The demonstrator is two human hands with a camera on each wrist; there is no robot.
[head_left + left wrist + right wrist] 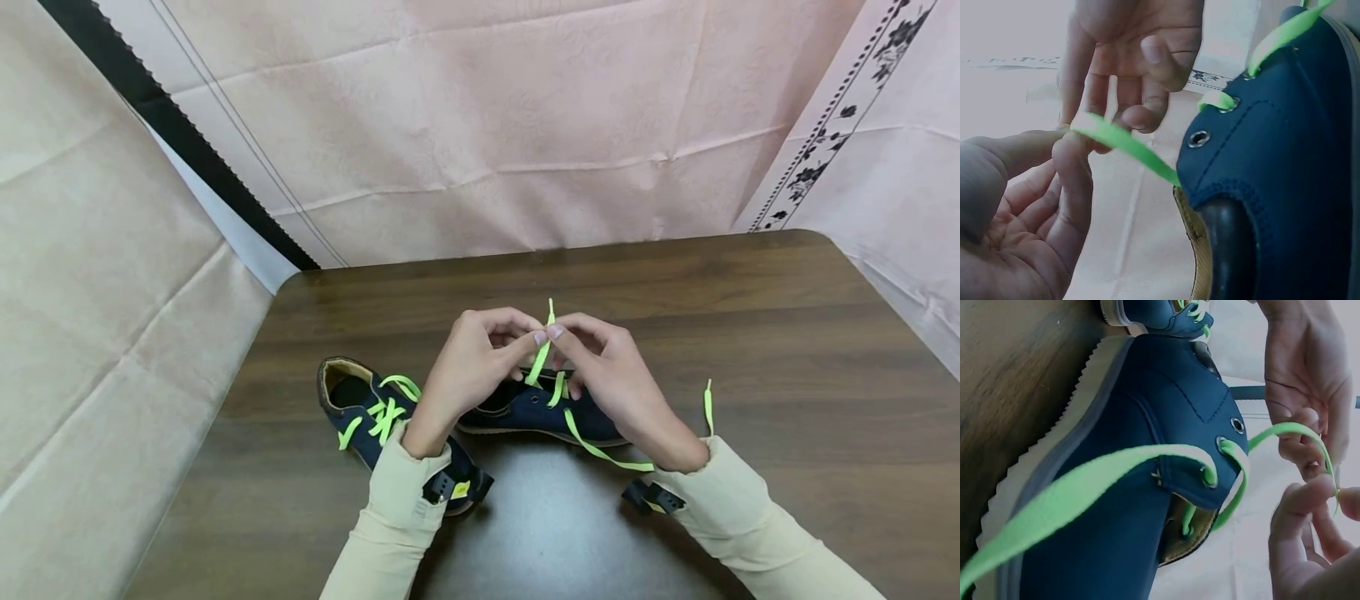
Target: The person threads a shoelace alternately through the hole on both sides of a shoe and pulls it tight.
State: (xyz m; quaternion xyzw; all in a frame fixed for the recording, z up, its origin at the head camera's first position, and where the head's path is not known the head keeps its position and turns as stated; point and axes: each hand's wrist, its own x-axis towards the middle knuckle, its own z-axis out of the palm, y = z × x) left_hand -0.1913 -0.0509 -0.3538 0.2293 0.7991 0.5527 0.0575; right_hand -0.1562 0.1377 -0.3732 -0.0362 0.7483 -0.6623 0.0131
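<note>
Likely lacing step: left hand (474, 358) and right hand (618, 375) both pinch lace (539, 364) near tip (551, 308), above shoe (525, 419) on table (787, 333); next probably needs threading a free eyelet (1237, 425)

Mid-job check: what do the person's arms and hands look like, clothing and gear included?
Long, plain cream sleeves cover both arms. The left hand and right hand wear no gloves. Each wrist carries a small black device with a yellow patch.

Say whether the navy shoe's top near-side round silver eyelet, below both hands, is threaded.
Empty: nothing passes through the round silver eyelet in either wrist view.
</note>
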